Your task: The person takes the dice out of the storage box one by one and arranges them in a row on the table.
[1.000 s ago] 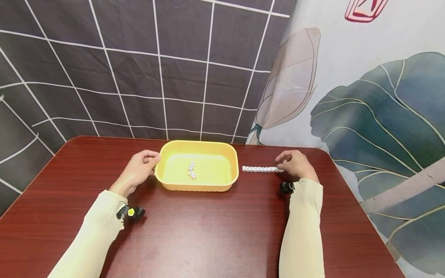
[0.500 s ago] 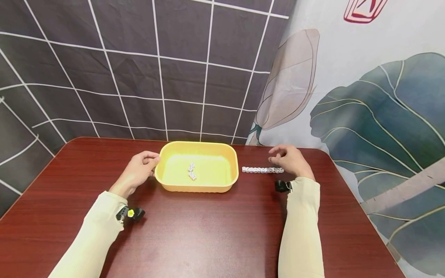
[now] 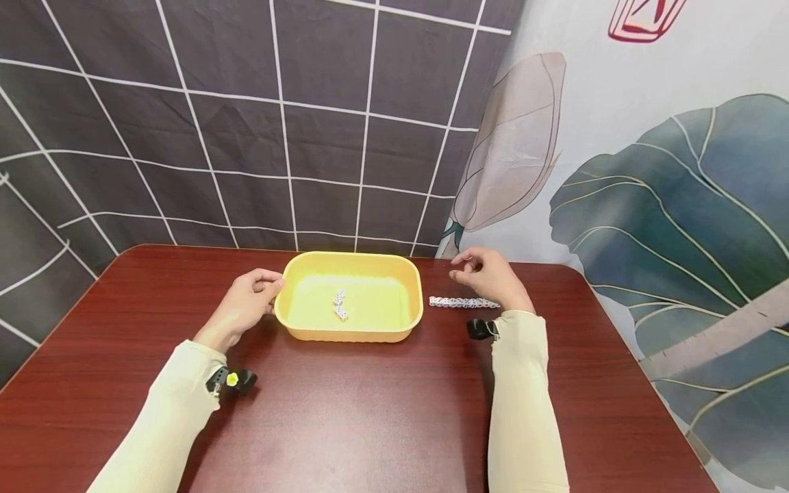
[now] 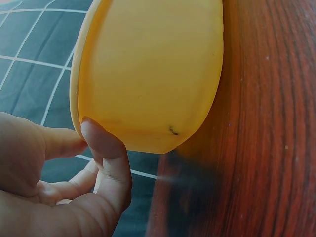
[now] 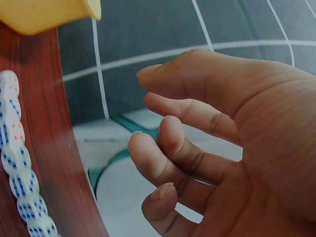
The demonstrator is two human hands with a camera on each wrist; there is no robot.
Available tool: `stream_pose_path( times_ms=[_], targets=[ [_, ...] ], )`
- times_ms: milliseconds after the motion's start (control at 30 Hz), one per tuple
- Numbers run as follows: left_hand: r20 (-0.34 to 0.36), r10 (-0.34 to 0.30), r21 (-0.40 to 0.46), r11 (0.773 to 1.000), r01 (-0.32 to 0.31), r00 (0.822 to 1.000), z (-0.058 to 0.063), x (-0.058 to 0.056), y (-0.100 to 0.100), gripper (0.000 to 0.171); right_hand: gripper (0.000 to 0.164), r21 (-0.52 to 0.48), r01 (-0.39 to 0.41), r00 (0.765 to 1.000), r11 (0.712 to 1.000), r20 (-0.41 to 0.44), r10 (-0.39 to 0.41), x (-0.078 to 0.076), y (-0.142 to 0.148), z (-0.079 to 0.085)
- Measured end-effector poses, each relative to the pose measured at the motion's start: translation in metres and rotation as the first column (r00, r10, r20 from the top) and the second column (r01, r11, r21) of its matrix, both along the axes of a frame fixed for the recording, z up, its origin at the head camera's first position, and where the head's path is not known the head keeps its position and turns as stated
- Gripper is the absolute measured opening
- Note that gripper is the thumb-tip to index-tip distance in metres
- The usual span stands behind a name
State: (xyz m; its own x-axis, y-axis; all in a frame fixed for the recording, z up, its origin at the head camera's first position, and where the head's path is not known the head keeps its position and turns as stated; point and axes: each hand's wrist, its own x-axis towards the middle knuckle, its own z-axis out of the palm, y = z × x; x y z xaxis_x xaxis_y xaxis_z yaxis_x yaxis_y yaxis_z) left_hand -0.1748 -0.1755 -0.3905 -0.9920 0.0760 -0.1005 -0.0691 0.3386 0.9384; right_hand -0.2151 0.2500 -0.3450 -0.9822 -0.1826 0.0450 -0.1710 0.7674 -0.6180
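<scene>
My left hand (image 3: pixel 242 305) pinches the left rim of a yellow plastic basin (image 3: pixel 348 335) between thumb and fingers, as the left wrist view also shows. Several white dice (image 3: pixel 342 312) lie in a small cluster on the basin's floor. To the right of the basin, a straight row of white dice (image 3: pixel 459 302) sits on the table; in the right wrist view, the row of dice (image 5: pixel 20 182) shows blue and red pips. Behind this row and above the table, my right hand (image 3: pixel 491 277) hovers with loosely bent fingers and nothing in its grasp.
The reddish-brown wooden table (image 3: pixel 370 411) ends at a back edge just behind the basin. Behind it hang a dark grid-patterned cloth (image 3: pixel 228 130) and a pale cloth with leaf prints (image 3: pixel 678 205). Each wrist wears a small black camera.
My right hand has lifted off the right end of the dice row and moved left and back, toward the basin. The left hand and the basin have stayed in place.
</scene>
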Motion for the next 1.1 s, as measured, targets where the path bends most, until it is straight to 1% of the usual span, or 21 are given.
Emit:
stream_pose_path(
  times_ms=[300,500,667,867,1100],
  targets=[
    [0.004,0.003,-0.006,1.000,-0.003,1.000,-0.002,-0.001,-0.002,0.042,0.024,-0.012,-0.054,0.999,0.998,-0.008,0.054,-0.005,-0.026,0.001],
    [0.009,0.000,-0.005,1.000,0.000,1.000,-0.001,-0.001,-0.001,0.042,0.020,-0.030,-0.083,0.997,0.996,-0.010,0.083,-0.002,-0.043,0.001],
    [0.003,-0.001,-0.001,1.000,0.001,1.000,0.000,0.000,0.000,0.041,0.021,-0.031,-0.121,0.992,0.992,-0.026,0.120,-0.001,-0.057,0.001],
    [-0.003,0.002,-0.002,1.000,-0.002,1.000,0.000,0.000,-0.001,0.041,0.021,-0.023,-0.160,0.987,0.987,-0.026,0.159,-0.001,-0.074,0.001],
    [-0.005,-0.001,0.005,1.000,0.001,1.000,0.000,0.000,-0.001,0.041,0.023,0.014,-0.171,0.985,0.985,-0.010,0.172,0.000,-0.093,-0.003]
  ],
)
